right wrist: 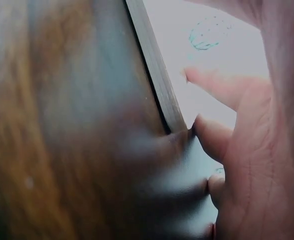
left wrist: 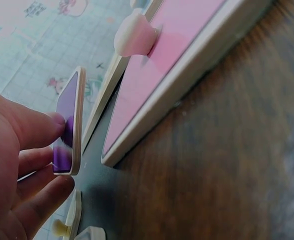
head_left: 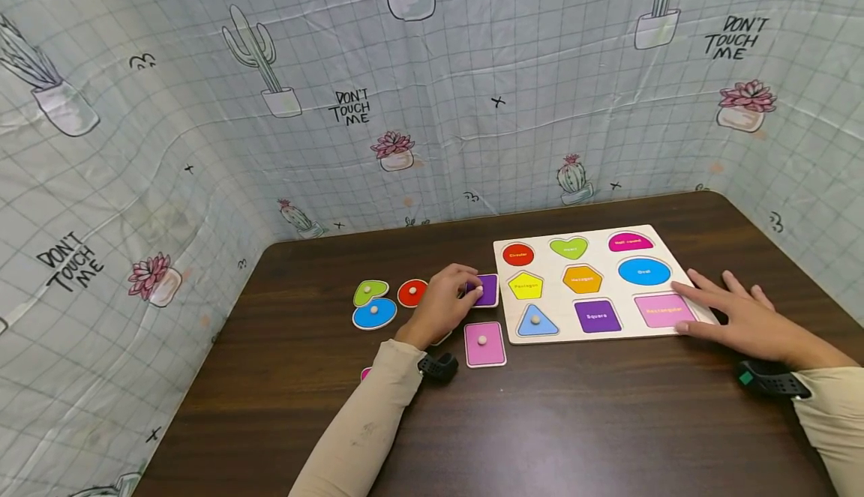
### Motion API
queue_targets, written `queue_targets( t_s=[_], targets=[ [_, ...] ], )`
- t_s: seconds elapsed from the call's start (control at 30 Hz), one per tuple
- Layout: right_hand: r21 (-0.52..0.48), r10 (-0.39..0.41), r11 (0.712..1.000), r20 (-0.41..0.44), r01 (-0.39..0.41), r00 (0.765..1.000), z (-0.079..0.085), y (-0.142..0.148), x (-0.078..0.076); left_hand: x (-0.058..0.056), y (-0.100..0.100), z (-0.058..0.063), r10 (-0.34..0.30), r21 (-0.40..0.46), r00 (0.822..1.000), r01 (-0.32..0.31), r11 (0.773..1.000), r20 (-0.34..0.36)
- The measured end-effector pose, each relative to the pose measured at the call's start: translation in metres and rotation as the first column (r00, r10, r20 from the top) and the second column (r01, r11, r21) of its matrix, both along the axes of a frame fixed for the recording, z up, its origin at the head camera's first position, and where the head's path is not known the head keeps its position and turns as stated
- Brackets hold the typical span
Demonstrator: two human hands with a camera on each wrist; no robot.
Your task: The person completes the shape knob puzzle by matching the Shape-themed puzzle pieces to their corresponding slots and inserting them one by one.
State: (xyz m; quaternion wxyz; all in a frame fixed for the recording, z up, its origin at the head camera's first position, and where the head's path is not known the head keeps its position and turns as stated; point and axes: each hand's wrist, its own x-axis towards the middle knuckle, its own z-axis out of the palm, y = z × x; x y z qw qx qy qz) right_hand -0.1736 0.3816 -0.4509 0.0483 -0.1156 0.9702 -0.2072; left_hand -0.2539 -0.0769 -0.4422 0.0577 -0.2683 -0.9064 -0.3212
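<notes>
Cactus-print fabric [head_left: 466, 100] hangs all around the back and sides, with "Don't touch me" doodles on it, and below that is a dark wood-grain table [head_left: 574, 407]. Biggest thing on it is a white shape-puzzle board [head_left: 552, 287], sitting between the two hands. Right hand [head_left: 749, 321] has its fingers loosely spread, with the tips at the board's right edge, not gripping anything. Left hand [head_left: 442, 298] is over on the other side, thumb and fingers pinching a purple square piece [head_left: 489, 291] just off the board's left edge. Can't tell if that piece is touching the table.

Pink rectangle [head_left: 486, 353] lies nearer the person, just below the left hand and beside the board. Past that hand, further left, a blue oval [head_left: 375, 318], a green heart [head_left: 367, 292] and a red circle [head_left: 408, 297] sit bunched up. Blue triangle [head_left: 538, 327] is in its spot on the board. Tiny bit of a magenta piece [head_left: 365, 372] pokes out by the left sleeve [head_left: 374, 407], mostly hidden.
</notes>
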Motion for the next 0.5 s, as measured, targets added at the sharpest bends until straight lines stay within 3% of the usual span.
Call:
queue_targets(
  t_s=[0.5],
  targets=[
    [0.017, -0.018, 1.0, 0.001, 0.018, 1.0, -0.002, -0.001, -0.001, 0.004, 0.012, 0.004, 0.0, -0.004, 1.0, 0.0, 1.0, 0.016]
  ],
)
